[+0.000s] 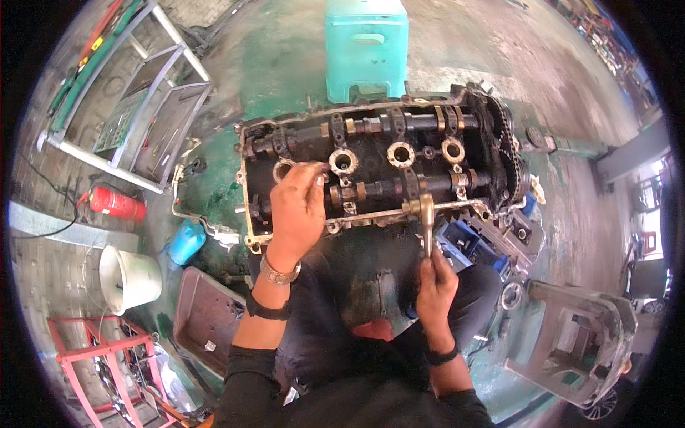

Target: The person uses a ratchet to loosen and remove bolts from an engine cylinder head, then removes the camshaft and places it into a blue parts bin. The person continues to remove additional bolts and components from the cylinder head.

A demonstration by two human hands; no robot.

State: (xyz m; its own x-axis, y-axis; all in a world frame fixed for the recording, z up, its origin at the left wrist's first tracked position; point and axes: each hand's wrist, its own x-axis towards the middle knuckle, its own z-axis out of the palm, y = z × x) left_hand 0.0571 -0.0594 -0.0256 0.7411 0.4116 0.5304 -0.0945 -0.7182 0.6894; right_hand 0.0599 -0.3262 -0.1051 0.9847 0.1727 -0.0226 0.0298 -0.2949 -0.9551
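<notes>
An oily engine cylinder head (371,177) lies before me, its two camshafts, the far one (371,124) and the near one (382,191), running left to right. My left hand (296,214) is over its left part, fingers bent and drawn together by a round spark plug well (343,162). Whatever those fingertips pinch, if anything, is hidden. My right hand (437,289) grips the handle of a metal ratchet wrench (427,225). The wrench's head rests at the near edge of the cylinder head, right of centre, with its handle pointing toward me.
A turquoise stool (367,53) stands beyond the engine. To the left are a fire extinguisher (118,205), a blue bottle (187,242), a white bucket (135,279) and a brown tray (207,314). A blue parts bin (467,242) and a grey plastic stool (578,339) are on the right.
</notes>
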